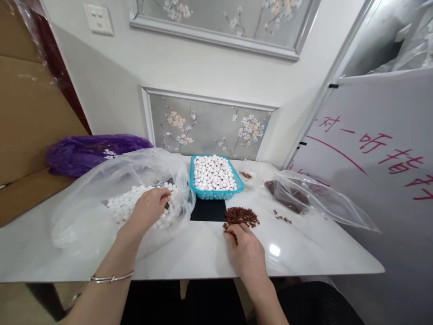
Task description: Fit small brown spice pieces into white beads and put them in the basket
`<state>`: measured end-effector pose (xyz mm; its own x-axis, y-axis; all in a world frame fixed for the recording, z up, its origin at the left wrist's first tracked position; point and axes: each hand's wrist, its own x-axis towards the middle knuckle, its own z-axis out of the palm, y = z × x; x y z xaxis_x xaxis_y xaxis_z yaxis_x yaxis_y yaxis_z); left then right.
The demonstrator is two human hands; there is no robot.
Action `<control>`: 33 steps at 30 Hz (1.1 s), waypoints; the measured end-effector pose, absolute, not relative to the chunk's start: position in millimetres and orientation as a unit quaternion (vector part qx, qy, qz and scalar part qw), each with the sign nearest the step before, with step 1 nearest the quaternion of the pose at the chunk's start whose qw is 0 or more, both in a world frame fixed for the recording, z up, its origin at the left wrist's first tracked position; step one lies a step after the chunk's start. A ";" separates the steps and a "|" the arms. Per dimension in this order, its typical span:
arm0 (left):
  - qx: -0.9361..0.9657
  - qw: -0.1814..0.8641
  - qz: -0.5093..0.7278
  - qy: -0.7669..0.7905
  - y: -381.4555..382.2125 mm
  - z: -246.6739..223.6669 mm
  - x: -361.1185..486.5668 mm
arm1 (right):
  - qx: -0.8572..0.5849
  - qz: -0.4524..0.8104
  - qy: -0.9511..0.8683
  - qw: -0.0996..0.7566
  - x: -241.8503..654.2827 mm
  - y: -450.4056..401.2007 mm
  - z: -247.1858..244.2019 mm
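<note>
My left hand [149,210] reaches into a clear plastic bag [91,198] of small white balls [125,203]. Its fingers are curled together over the balls, and anything between them is hidden. At the near edge of a pile of small reddish-brown pieces [241,216], my right hand [246,248] has thumb and fingers pinched. Whatever the pinch holds is too small to make out. Between and beyond both hands stands a turquoise basket [219,195], heaped with white balls showing brown specks among them.
A black sheet [208,211] lies partly under the basket. To the right are a few loose brown pieces [282,219] and a clear bag [324,198] with brown contents. A purple bag [81,155] sits at the left beside cardboard [27,113]. The white table [321,253] meets the wall behind.
</note>
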<state>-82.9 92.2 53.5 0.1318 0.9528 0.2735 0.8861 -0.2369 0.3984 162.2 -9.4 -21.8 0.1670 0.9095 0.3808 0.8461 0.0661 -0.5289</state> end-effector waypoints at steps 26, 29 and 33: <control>0.234 0.853 0.421 0.202 -6.1 22.3 -9.9 | -0.635 0.086 -0.601 0.478 172.0 -21.0 -28.2; 0.236 0.855 0.420 0.192 -4.9 15.0 -9.0 | -0.631 0.102 -0.600 0.481 173.2 -22.3 -25.7; 0.229 0.864 0.416 0.168 -2.4 8.4 -6.8 | -0.626 0.129 -0.592 0.491 174.3 -23.3 -24.3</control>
